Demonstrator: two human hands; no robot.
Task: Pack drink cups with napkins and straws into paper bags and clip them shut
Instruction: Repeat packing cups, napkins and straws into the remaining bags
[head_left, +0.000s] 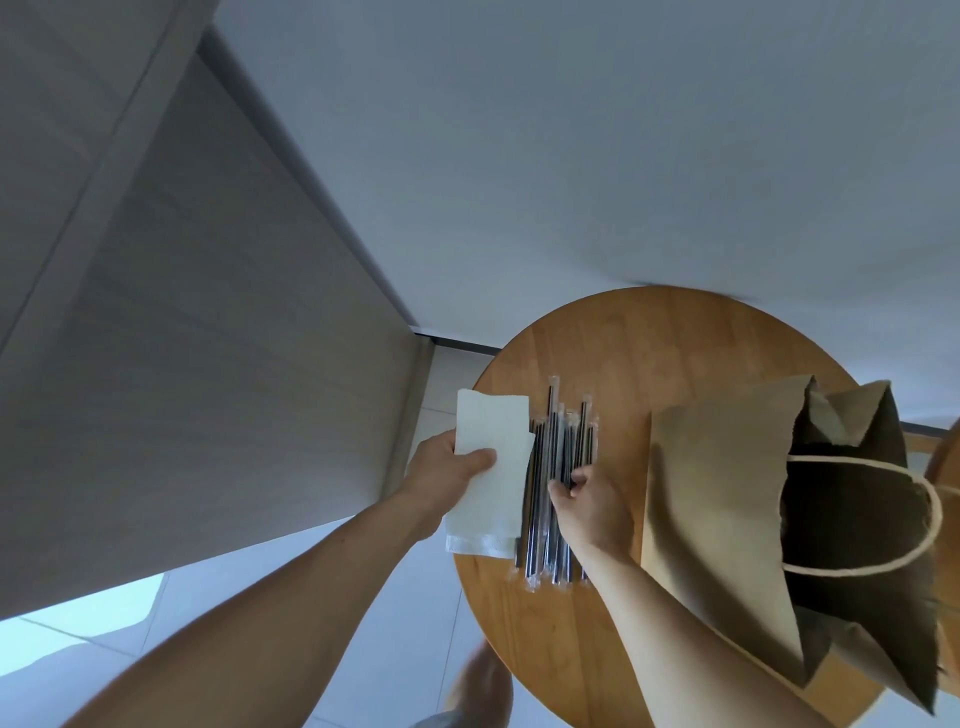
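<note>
My left hand (451, 467) pinches a white folded napkin (491, 423) with thumb on top, lifted over more napkins (480, 538) at the left edge of the round wooden table (623, 338). Several black straws (558, 452) in clear wrappers lie side by side next to the napkins. My right hand (584, 501) lies on the straws, fingertips pinching one. A brown paper bag (727, 509) with a twine handle (930, 525) lies open on the right half of the table, its mouth facing right. No cup shows.
A grey cabinet or wall panel (208, 312) stands to the left of the table. Pale floor tiles (363, 623) lie below. Another wooden edge (948, 457) shows at the far right. My foot (480, 686) is beside the table's near edge.
</note>
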